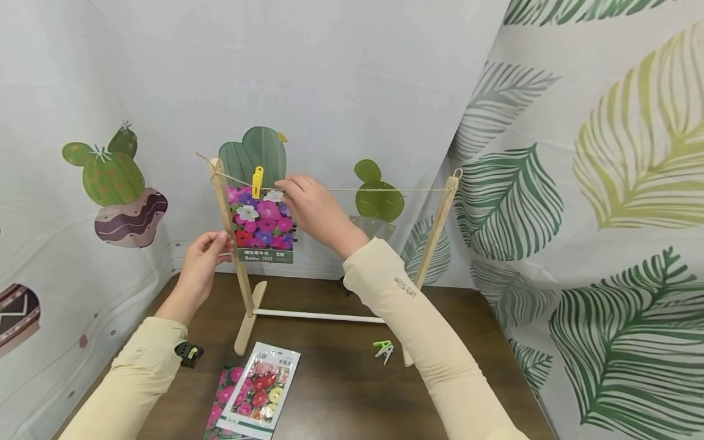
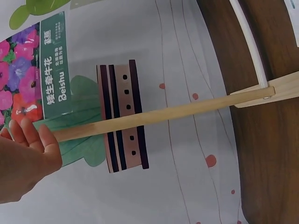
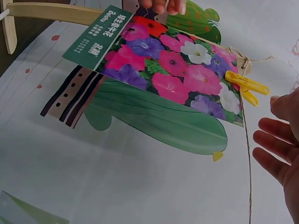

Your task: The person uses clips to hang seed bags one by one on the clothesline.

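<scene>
A flower seed packet [image 1: 264, 226] hangs from a thin string [image 1: 385, 189] by a yellow clothespin [image 1: 256, 182] at its top edge. Purple, pink, red and white blooms are printed on it. My right hand [image 1: 316, 208] is at the packet's upper right by the string; in the right wrist view, its loosely bent fingers [image 3: 273, 137] are apart from the clothespin and hold nothing. By the left wooden post [image 1: 233, 244], near the packet's lower left edge, is my left hand [image 1: 205, 260]. In the left wrist view its fingers [image 2: 35, 137] are loosely bent, overlapping the post.
The wooden frame has a right post [image 1: 437, 229] and a white bottom bar [image 1: 319, 316]. On the brown table [image 1: 330, 379] lie a white-edged seed packet [image 1: 264, 385], overlapping a pink-flowered packet [image 1: 222, 397], and green and white clothespins [image 1: 384, 350]. A patterned curtain hangs behind.
</scene>
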Tool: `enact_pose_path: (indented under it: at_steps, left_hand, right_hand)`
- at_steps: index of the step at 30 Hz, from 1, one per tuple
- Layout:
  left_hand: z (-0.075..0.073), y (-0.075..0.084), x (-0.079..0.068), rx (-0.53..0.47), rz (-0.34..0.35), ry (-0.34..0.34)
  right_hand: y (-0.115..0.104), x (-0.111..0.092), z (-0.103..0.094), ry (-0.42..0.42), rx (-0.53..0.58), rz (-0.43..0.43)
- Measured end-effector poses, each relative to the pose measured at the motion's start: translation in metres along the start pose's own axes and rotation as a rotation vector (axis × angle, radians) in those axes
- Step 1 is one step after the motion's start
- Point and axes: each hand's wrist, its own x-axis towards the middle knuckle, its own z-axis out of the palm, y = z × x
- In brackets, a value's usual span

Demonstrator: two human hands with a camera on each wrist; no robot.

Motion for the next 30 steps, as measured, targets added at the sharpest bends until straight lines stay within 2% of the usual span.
enact_pose_path:
  at_steps: [8,19,30]
  left_hand:
    - [0.008,-0.003,-0.008,-0.029,0.069,-0.008]
    - [0.017,-0.007,-0.018,-0.015,0.154,-0.008]
    - [0.028,-0.008,-0.031,0.031,0.187,-0.006]
  right_hand:
    - [0.002,-0.017,0.002,0.098,0.034,-0.037]
    - [0.001,-0.042,0.006,0.130,0.048,-0.045]
    - [-0.003,-0.063,0.009,0.165,0.048,-0.020]
